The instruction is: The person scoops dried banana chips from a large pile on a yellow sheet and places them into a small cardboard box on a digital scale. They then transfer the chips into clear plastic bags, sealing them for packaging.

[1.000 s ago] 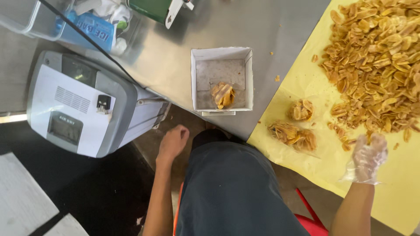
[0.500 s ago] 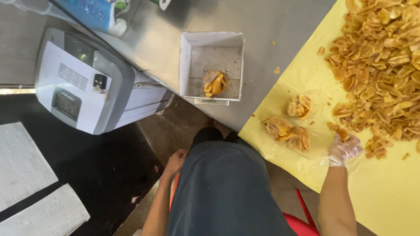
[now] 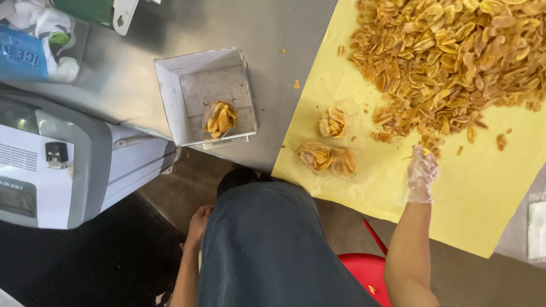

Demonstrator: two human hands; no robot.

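Yellow sheet: paper (image 3: pixel 472 187) spread under my right hand (image 3: pixel 421 173), chips heaped at its far end.
Right hand: in a thin clear glove, fingers curled narrow, pinching what looks like one chip (image 3: pixel 419 150) at the near edge of the pile (image 3: pixel 455 62).
Change: a second ago this hand hung back over bare paper; now I've pushed it forward into the loose chips, so picking is under way.
Left hand: down beside my lap (image 3: pixel 199 224), well back from the table; I cannot tell whether it grips anything.
Chip axis: too small to read which way its long side runs.
Filled bags: two lie left of the right hand (image 3: pixel 327 156), one just beyond them (image 3: pixel 333 122).
Box: white, further left, another bag inside (image 3: pixel 219 116).
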